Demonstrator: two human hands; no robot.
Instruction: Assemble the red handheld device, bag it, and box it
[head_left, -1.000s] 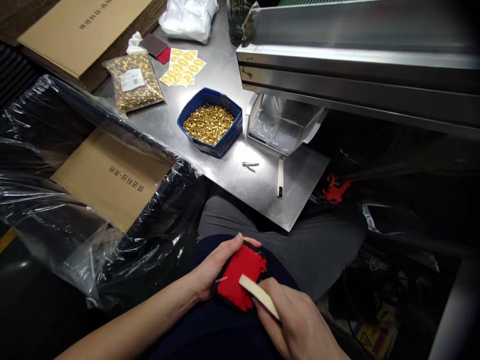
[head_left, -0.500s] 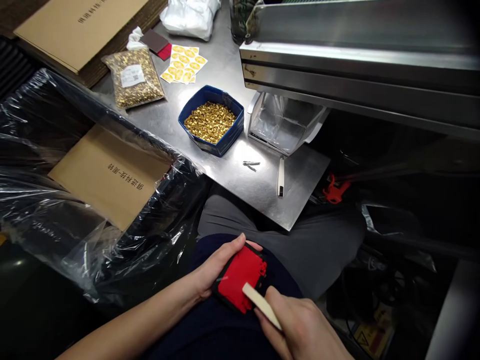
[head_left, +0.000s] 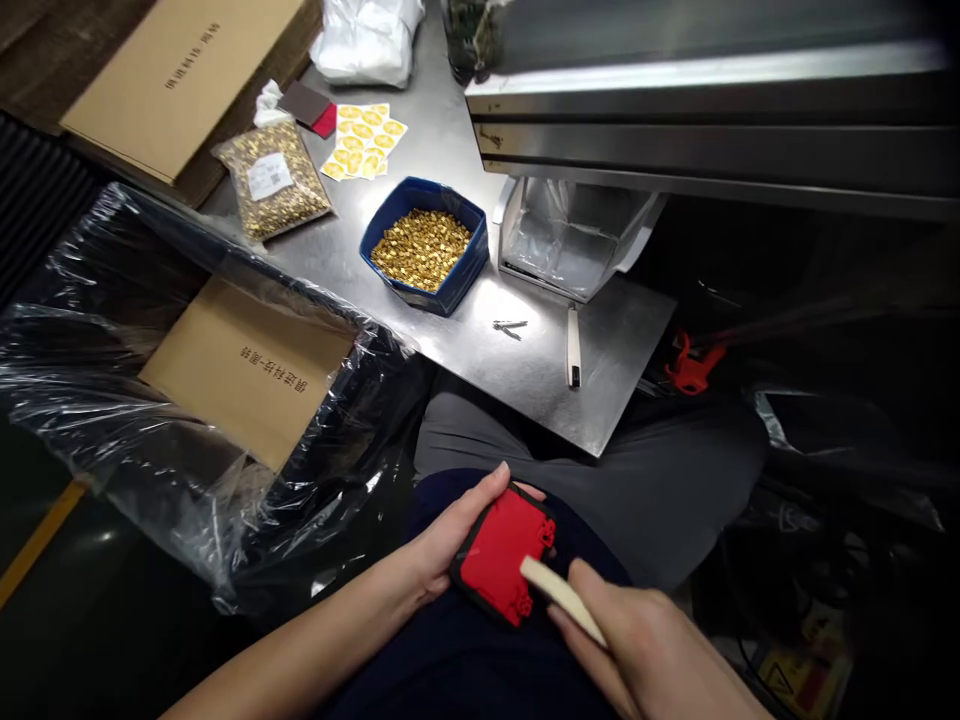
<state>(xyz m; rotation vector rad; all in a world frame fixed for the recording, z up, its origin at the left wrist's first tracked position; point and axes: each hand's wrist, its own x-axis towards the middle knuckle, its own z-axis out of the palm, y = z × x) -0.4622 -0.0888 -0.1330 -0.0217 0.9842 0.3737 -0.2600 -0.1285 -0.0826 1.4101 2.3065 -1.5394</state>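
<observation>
My left hand (head_left: 448, 538) grips a flat red plastic part (head_left: 501, 555) with a black rim, held over my lap. My right hand (head_left: 651, 645) is closed round a cream-coloured stick-like tool (head_left: 559, 597), and the tool's tip rests on the lower right edge of the red part. Both hands sit low in the picture, below the steel table.
A steel table (head_left: 525, 370) carries a blue tray of small brass pieces (head_left: 424, 245), a bag of brass pieces (head_left: 274, 180), yellow sticker sheets (head_left: 364, 140), a small clipper (head_left: 510, 326) and a white-handled tool (head_left: 574, 347). A plastic-lined box with cardboard (head_left: 247, 365) stands left. A red part (head_left: 694, 365) lies right.
The view has shifted, so both hands and the red part appear slightly further right. The tool tip stays at the red part's lower right edge.
</observation>
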